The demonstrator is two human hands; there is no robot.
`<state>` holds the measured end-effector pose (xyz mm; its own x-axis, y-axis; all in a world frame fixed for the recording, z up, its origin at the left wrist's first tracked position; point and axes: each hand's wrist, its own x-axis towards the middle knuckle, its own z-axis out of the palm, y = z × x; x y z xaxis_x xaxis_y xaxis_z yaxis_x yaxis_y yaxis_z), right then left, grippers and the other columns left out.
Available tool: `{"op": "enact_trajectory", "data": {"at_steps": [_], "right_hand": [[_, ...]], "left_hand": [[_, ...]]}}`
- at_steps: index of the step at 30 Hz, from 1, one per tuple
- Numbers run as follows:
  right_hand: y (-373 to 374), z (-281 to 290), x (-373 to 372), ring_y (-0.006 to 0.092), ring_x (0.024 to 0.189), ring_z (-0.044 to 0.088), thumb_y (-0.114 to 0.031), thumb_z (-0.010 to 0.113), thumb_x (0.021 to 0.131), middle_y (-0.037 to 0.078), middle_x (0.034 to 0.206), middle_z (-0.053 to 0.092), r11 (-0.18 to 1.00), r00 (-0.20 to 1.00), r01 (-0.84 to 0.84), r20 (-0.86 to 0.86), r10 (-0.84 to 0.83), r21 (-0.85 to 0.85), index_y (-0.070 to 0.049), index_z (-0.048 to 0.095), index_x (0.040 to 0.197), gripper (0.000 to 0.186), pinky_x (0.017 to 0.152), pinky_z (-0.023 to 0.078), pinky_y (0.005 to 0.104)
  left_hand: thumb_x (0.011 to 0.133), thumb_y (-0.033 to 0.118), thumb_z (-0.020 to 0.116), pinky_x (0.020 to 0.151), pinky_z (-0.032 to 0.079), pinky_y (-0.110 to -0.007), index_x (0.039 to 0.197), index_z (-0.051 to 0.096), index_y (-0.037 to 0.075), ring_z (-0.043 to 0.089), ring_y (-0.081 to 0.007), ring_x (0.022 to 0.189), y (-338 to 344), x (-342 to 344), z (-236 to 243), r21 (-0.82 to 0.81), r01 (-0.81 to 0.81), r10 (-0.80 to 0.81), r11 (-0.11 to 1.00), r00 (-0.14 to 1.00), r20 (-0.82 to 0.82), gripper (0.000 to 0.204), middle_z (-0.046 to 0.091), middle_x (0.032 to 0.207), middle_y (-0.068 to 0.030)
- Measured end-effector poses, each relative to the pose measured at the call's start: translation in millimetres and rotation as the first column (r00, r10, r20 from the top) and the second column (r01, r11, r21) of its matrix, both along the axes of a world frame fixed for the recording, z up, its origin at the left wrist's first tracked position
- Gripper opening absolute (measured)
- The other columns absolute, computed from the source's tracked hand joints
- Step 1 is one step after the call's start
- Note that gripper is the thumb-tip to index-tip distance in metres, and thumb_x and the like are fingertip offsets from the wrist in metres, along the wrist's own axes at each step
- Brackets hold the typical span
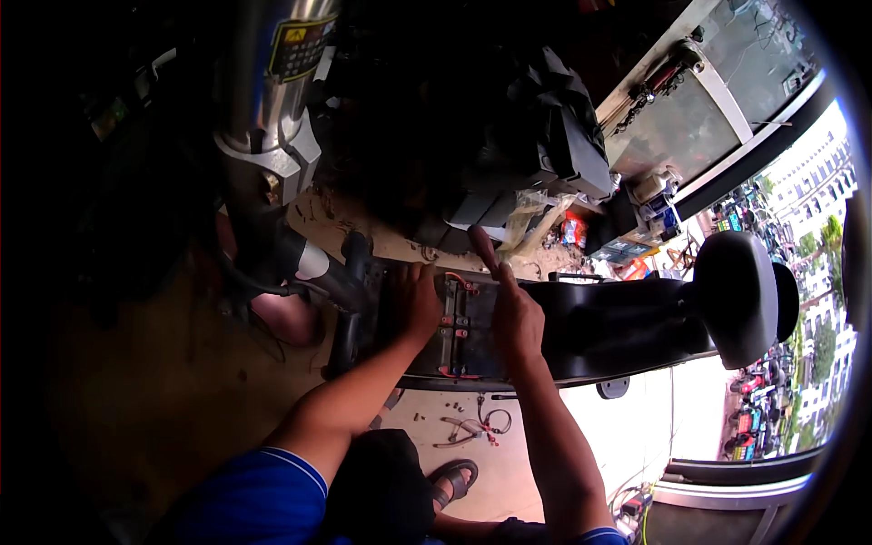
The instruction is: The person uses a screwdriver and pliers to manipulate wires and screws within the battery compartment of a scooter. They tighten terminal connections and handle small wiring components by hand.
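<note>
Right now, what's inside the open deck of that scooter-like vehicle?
Dark blocks, small terminals and orange-red wires show there. The left hand hides part of one block, the right hand part of another; whatever lies beneath the blocks cannot be seen.

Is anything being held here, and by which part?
The right grip holds a dark, rod-like tool below its protruding rounded end; the rest is hidden. Whether the left grip holds anything cannot be told.
</note>
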<state>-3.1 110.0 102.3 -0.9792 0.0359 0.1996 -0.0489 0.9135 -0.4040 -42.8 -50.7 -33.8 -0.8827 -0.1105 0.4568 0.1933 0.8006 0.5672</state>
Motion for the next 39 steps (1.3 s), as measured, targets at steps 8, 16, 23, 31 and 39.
{"op": "enact_trajectory", "data": {"at_steps": [8, 16, 23, 31, 39], "right_hand": [[15, 23, 54, 0.0383, 0.081, 0.071, -0.002, 0.06, 0.092, 0.019, 0.087, 0.071, 0.989, 0.994, -0.089, -0.057, 0.096, 0.114, -0.012, 0.063, 0.13, 0.039, 0.065, 0.055, 0.0456], [70, 75, 207, 0.0365, 0.071, 0.07, -0.006, 0.063, 0.091, 0.015, 0.081, 0.071, 0.999, 0.976, 0.002, 0.217, -0.013, 0.051, -0.016, 0.062, 0.136, 0.046, 0.061, 0.056, 0.0438], [112, 84, 282, 0.0346, 0.074, 0.071, -0.005, 0.069, 0.092, 0.016, 0.083, 0.072, 0.959, 0.947, 0.264, 0.215, -0.237, -0.104, -0.011, 0.064, 0.13, 0.039, 0.065, 0.057, 0.0404], [102, 108, 293, 0.0076, 0.068, 0.057, -0.005, 0.062, 0.102, 0.002, 0.08, 0.066, 0.521, 0.885, 0.408, 0.186, -0.426, -0.749, -0.002, 0.06, 0.142, 0.04, 0.062, 0.047, 0.0238], [105, 142, 315, 0.005, 0.063, 0.049, -0.011, 0.069, 0.099, 0.005, 0.092, 0.064, 0.162, 0.877, -0.02, -0.095, -0.472, -0.987, 0.002, 0.056, 0.136, 0.041, 0.054, 0.037, 0.0199]], "left_hand": [[0.061, 0.003, 0.085, 0.108, 0.043, -0.043, 0.125, 0.064, 0.002, 0.053, -0.0363, 0.126, 10, 4, 13, -0.016, 0.348, -0.348, 0.937, 0.937, 0.012, 0.068, 0.061, 0.129, -0.0133], [0.084, -0.005, 0.056, 0.104, 0.046, -0.044, 0.121, 0.063, -0.006, 0.053, -0.0401, 0.123, 34, -7, 12, -0.028, 0.368, -0.363, 0.929, 0.925, 0.111, 0.038, 0.059, 0.129, -0.0196], [0.081, -0.005, 0.058, 0.1, 0.047, -0.044, 0.115, 0.064, -0.003, 0.054, -0.0404, 0.115, 30, -10, -5, -0.154, 0.353, -0.362, 0.923, 0.931, -0.035, 0.035, 0.059, 0.118, -0.0189], [0.084, -0.004, 0.061, 0.107, 0.046, -0.049, 0.14, 0.059, 0.001, 0.053, -0.0426, 0.126, 30, -11, -15, -0.139, 0.364, -0.364, 0.921, 0.931, 0.027, 0.056, 0.062, 0.127, -0.0212], [0.092, -0.001, 0.056, 0.099, 0.053, -0.048, 0.15, 0.05, 0.006, 0.062, -0.0437, 0.117, 13, -18, 8, 0.145, 0.395, -0.421, 0.907, 0.835, 0.355, 0.059, 0.061, 0.136, -0.0253]]}}
